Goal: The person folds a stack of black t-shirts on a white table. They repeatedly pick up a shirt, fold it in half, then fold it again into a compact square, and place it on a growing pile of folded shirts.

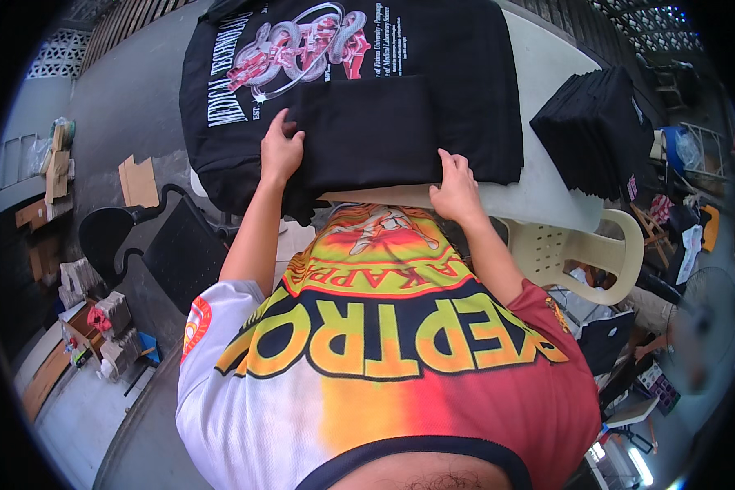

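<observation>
A folded black cloth garment (367, 131) lies flat as a neat rectangle near the table's front edge. Beneath it spreads a black T-shirt (478, 67) with white lettering and a red-and-silver snake-and-microscope print. My left hand (282, 150) is at the folded garment's left side, thumb and index finger apart. At its right edge, my right hand (457, 187) touches the cloth with a fingertip, the thumb spread away. Neither hand visibly grips the cloth. Bunched black fabric (239, 177) hangs over the table edge by my left wrist.
On the right of the white table (545, 177) stands a tall stack of folded black garments (588, 128). A cream plastic chair (563, 251) is close by my right arm, a black chair (184, 257) by my left. An electric fan (701, 324) is at the far right.
</observation>
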